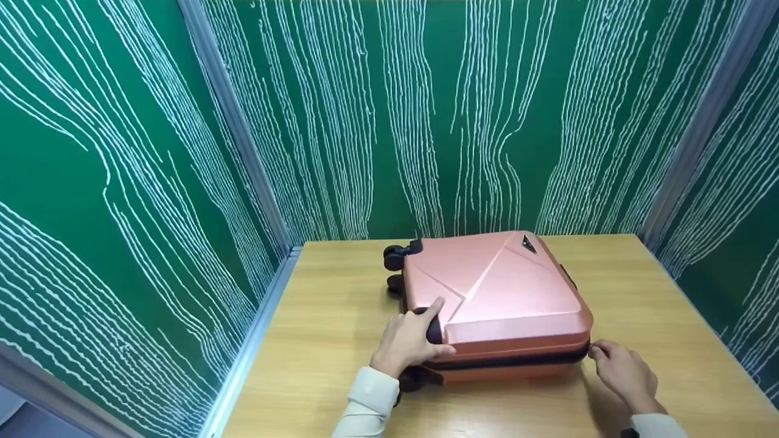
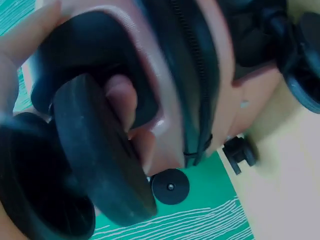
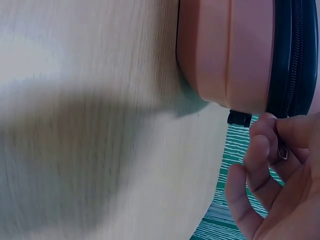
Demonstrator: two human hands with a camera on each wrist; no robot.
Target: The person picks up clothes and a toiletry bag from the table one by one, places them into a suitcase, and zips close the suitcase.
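A pink hard-shell suitcase [image 1: 517, 286] lies flat on the wooden table, its black wheels toward the left. At its near left corner my left hand [image 1: 403, 342] grips a black double wheel [image 2: 100, 155], thumb and fingers spread around it. The fingertips show between wheel and shell in the left wrist view. My right hand [image 1: 627, 372] is at the near right corner, thumb and index finger pinching a small metal zipper pull [image 3: 283, 152]. The black zipper [image 3: 296, 55] runs along the suitcase's side and meets those fingertips.
The wooden table [image 1: 328, 292] extends around the suitcase on all sides. Green panels [image 1: 401, 121] with white wavy lines stand behind and at both sides, joined by grey metal posts [image 1: 234, 121]. A black logo plate [image 1: 529, 244] sits on the suitcase lid.
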